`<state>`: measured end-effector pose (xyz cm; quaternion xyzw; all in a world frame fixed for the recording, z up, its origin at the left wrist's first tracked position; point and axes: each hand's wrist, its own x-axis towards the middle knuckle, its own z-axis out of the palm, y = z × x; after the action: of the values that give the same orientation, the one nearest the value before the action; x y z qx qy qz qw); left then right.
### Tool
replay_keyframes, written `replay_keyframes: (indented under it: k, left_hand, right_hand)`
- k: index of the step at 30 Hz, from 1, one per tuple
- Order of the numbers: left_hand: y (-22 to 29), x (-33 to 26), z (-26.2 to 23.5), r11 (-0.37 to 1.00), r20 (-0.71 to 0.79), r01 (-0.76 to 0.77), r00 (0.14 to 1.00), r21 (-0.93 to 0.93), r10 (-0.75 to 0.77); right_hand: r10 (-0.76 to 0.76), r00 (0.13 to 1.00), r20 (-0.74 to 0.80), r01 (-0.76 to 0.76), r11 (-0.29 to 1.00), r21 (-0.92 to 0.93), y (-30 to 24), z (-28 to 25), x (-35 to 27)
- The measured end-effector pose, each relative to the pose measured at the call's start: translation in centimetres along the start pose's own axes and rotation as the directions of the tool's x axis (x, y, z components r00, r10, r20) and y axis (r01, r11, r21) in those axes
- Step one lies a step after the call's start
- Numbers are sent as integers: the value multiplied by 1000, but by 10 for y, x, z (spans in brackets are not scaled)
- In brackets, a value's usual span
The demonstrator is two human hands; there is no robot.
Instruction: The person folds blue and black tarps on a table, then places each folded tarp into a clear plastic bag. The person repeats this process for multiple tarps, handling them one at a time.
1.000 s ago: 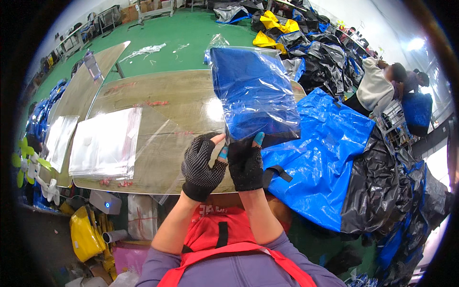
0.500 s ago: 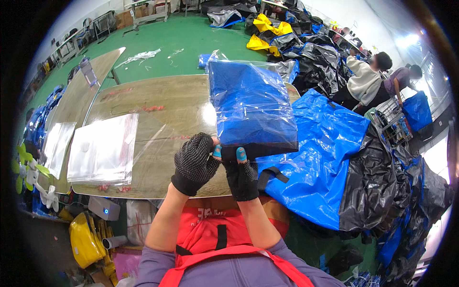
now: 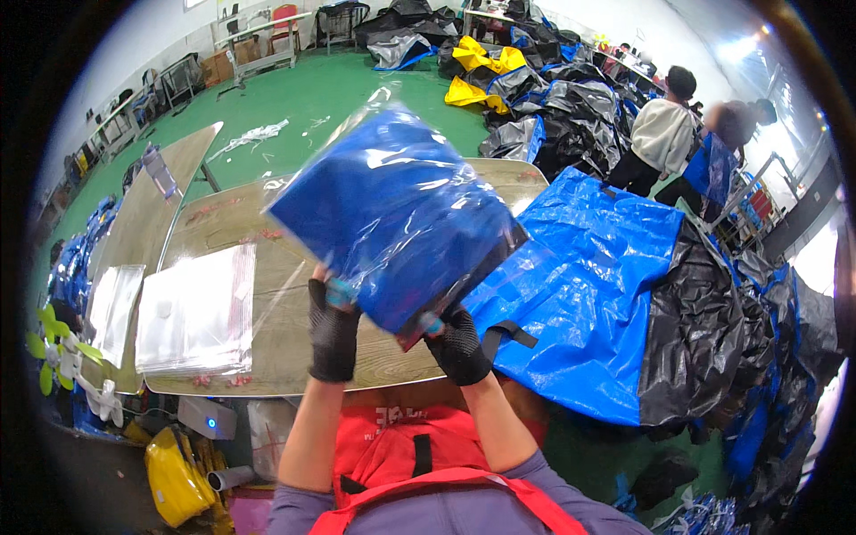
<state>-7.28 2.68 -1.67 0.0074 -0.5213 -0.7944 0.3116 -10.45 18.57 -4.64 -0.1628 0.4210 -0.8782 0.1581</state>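
While the one blue folded bag in its clear sleeve [image 3: 397, 223] is raised above the desk [image 3: 294, 352], it hides my fingertips; left hand [image 3: 333, 332] and right hand [image 3: 456, 343], both gloved, grip its lower edge. One stack of clear sleeves [image 3: 198, 308] lies left.

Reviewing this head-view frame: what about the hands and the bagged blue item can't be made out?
- Left hand fingertips: hidden behind the bagged blue item.
- Right hand fingertips: tucked under the bag's lower edge.
- What the folded blue item is: motion blur and glare on the clear plastic hide detail.
- Whether the bag's opening is sealed: blurred.
- Wooden table behind the bag: covered by it.
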Motion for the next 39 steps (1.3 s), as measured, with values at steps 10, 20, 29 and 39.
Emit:
replay_keyframes:
  k: [10, 20, 29, 39]
  left_hand:
    - [73, -45, 25, 586, 360, -9, 796, 810, -486]
    - [63, 39, -17, 868, 98, -99, 993, 487, 58]
    - [100, 30, 0, 902, 5, -136, 989, 410, 147]
    - [167, 64, 26, 587, 299, -444, 895, 677, 331]
  right_hand:
    - [126, 988, 90, -61, 850, -524, -116, 10, 32]
    - [-191, 953, 235, 302, 647, -700, -131, 16, 48]
    - [-647, 664, 374, 652, 257, -713, -145, 38, 42]
    - [-705, 602, 375, 672, 193, -715, -195, 81, 42]
